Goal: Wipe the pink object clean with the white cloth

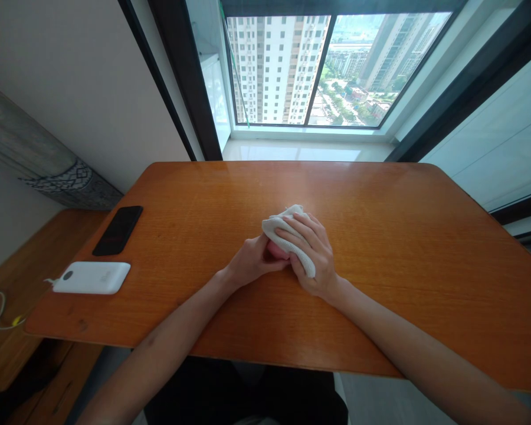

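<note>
Over the middle of the wooden table (380, 254), my two hands meet around a small pink object (277, 251), mostly covered, whose kind I cannot make out. My left hand (261, 257) is closed around its near left side, thumb and fingers gripping it. A white cloth (287, 221) lies folded over the top and right of the pink object. My right hand (314, 254) presses the cloth against it, fingers laid across the fabric and thumb on the near side.
To the left on the table lie a black phone (117, 230) and a white power bank (92, 277) with a cable at its end. Beyond the far edge is a window (310, 71). A lower wooden surface (9, 319) carries a white cord at the left.
</note>
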Demonstrator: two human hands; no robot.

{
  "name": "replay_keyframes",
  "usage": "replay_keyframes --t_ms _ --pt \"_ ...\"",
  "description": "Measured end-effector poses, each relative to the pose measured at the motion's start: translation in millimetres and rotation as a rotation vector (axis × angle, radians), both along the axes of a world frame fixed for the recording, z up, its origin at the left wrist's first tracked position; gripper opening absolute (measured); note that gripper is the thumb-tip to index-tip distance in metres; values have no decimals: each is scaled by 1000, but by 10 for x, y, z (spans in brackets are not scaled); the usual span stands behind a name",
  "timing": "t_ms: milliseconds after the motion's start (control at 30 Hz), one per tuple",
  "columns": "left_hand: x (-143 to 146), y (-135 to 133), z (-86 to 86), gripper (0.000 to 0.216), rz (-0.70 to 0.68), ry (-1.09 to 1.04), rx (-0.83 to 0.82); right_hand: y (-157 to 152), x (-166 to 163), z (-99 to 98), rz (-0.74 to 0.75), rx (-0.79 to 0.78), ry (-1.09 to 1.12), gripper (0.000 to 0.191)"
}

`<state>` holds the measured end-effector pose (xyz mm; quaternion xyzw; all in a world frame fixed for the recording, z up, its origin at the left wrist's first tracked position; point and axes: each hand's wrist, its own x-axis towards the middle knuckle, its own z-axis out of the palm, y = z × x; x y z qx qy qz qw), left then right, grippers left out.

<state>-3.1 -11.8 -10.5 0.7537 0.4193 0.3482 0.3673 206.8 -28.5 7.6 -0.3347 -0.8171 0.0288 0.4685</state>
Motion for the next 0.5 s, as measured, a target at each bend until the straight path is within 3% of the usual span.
replay_keyframes --t_ms 300,500 --pt "34 -24 88 72 17 13 32 68 16 42 -1 -181 240 43" --pt "18 -21 59 68 32 29 40 168 47 -86 -13 -369 441 43"
